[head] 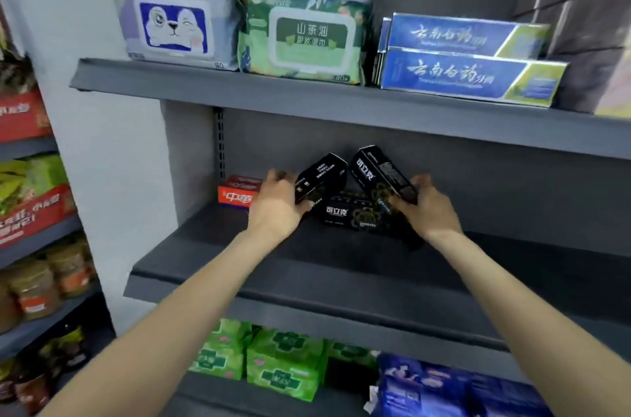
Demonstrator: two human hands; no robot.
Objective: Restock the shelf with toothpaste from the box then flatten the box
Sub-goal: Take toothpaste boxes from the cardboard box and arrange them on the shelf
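My left hand [276, 203] is curled round one black toothpaste carton [321, 177], thumb underneath and fingers over its far side, holding it tilted with its free end up toward one o'clock. My right hand [426, 204] grips a second black toothpaste carton [382, 174] by its lower end, fingers clamped on it, so that it leans up toward eleven o'clock; the two raised ends nearly meet above the middle shelf [341, 266]. Between my hands, at six o'clock from those raised ends, a third black carton [351, 213] lies flat on the shelf with its white lettering facing me (its right end is hidden behind my right hand). At nine o'clock from my left hand, a red toothpaste carton [237, 192] sits against the shelf's back corner, just beside my knuckles.

On the shelf above, at twelve o'clock, stand wet-wipe packs [304, 40], and at one o'clock two stacked blue toothpaste boxes [471, 75]. Below, at six o'clock, green packets [283, 362] fill the lower shelf. I cannot see the supply box anywhere.
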